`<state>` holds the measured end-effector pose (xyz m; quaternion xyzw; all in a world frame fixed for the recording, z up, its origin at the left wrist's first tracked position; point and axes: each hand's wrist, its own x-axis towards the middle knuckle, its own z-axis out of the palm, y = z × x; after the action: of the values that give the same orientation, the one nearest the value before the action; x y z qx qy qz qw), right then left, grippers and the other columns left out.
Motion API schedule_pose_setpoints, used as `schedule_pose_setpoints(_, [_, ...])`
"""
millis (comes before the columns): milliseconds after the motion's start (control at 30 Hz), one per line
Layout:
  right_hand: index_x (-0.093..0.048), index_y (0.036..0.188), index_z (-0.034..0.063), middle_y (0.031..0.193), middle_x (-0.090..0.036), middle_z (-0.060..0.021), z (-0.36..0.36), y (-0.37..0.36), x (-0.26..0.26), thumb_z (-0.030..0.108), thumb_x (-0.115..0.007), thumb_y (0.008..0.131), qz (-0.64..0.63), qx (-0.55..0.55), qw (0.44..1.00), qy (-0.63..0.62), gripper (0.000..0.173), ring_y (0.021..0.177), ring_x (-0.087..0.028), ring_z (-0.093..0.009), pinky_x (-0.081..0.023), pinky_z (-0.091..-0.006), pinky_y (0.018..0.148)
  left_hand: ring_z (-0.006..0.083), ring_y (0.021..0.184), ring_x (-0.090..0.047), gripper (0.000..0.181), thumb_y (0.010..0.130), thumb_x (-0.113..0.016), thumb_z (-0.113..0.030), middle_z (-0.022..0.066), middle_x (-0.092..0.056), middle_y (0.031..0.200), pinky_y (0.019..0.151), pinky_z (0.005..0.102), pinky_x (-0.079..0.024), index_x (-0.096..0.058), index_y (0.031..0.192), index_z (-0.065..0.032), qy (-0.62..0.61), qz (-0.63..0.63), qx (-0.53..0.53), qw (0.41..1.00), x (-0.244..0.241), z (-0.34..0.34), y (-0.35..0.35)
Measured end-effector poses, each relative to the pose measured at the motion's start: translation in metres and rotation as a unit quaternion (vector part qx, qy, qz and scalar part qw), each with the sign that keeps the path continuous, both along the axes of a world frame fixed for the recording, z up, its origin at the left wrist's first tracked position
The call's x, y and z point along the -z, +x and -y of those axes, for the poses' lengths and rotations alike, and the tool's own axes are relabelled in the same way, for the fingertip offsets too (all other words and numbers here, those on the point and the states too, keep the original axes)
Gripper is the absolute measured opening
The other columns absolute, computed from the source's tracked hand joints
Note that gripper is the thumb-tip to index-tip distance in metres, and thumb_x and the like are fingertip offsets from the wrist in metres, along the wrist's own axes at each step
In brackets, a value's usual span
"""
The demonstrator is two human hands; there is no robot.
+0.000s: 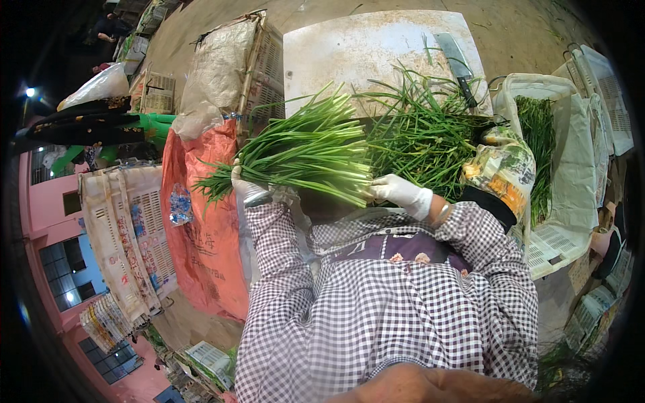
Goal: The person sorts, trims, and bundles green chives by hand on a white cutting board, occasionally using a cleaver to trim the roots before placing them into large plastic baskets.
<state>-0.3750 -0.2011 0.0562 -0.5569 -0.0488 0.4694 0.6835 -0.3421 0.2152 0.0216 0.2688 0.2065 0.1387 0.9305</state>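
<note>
A large bunch of long green-stemmed vegetables, apparently Chinese chives (302,146), lies across in front of me, leafy tips to the left and pale ends to the right. My left hand (248,187), in a white glove, grips it near the tips. At the pale ends, my right hand (400,194), also gloved, touches the lower stems; its fingertips are partly hidden, so its hold is unclear. Loose, tangled green leaves (418,146) lie just beyond my right hand. Behind them, a cleaver (456,63) with a black handle rests on a worn white board (347,55).
To the right stands a lined plastic crate (574,166) holding more greens (535,146). A red plastic sack (211,242) and covered crates (262,70) are at the left. Further left are stacked crates (126,226). A person (108,30) is in the far upper left.
</note>
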Motion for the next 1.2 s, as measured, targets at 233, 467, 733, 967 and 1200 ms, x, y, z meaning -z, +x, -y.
schedule_pose_setpoints(233, [-0.06, 0.113, 0.0036, 0.099, -0.06, 0.0002, -0.029, -0.014, 0.011, 0.016, -0.067, 0.089, -0.203, 0.116, 0.941, 0.245, 0.028, 0.081, -0.053, -0.01, -0.046, -0.0268, 0.071, 0.0367, 0.109, -0.06, 0.034, 0.076, -0.057, -0.026, 0.0134, -0.063, 0.119, 0.093, 0.0581, -0.049, -0.062, 0.106, -0.0128, 0.053, 0.009, 0.022, 0.998, -0.025, 0.027, -0.001])
schedule_pose_setpoints(467, [-0.061, 0.117, 0.003, 0.108, -0.066, -0.0047, -0.036, -0.019, 0.008, 0.011, -0.064, 0.091, -0.125, 0.172, 0.961, 0.179, 0.027, 0.097, -0.061, -0.014, -0.052, -0.0278, 0.085, 0.0328, 0.112, -0.058, 0.041, 0.081, -0.057, -0.029, 0.0112, -0.061, 0.119, 0.097, 0.0548, -0.047, -0.059, 0.119, -0.0115, 0.1, 0.158, 0.051, 0.981, -0.023, 0.028, -0.006])
schedule_pose_setpoints(733, [-0.06, 0.12, -0.0009, 0.111, -0.065, -0.0086, -0.018, -0.012, 0.026, 0.018, -0.063, 0.092, 0.054, 0.028, 0.989, 0.138, 0.034, 0.096, -0.059, -0.016, -0.048, -0.0309, 0.085, 0.0336, 0.11, -0.058, 0.041, 0.081, -0.055, -0.036, 0.0108, -0.063, 0.115, 0.098, 0.0556, -0.045, -0.062, 0.113, -0.0118, 0.077, 0.09, 0.012, 0.993, -0.004, 0.015, -0.004])
schedule_pose_setpoints(967, [-0.069, 0.094, 0.0037, 0.089, -0.069, -0.0065, 0.089, 0.051, 0.034, 0.011, -0.068, 0.081, 0.23, -0.122, 0.957, -0.132, 0.015, 0.083, -0.063, -0.016, -0.05, -0.0302, 0.075, 0.0407, 0.11, -0.06, 0.043, 0.083, -0.054, -0.038, 0.0195, -0.062, 0.122, 0.094, 0.0615, -0.048, -0.064, 0.115, -0.0116, 0.026, 0.145, 0.02, 0.989, 0.017, 0.014, -0.002])
schedule_pose_setpoints(1200, [-0.065, 0.098, 0.0045, 0.088, -0.068, -0.008, 0.082, 0.056, 0.031, 0.012, -0.065, 0.085, 0.206, -0.07, 0.969, -0.114, 0.015, 0.082, -0.063, -0.017, -0.05, -0.0319, 0.075, 0.0351, 0.094, -0.066, 0.035, 0.079, -0.053, -0.029, 0.0176, -0.069, 0.104, 0.086, 0.0512, -0.054, -0.067, 0.1, -0.0041, 0.051, 0.042, 0.02, 0.998, -0.001, 0.019, 0.008])
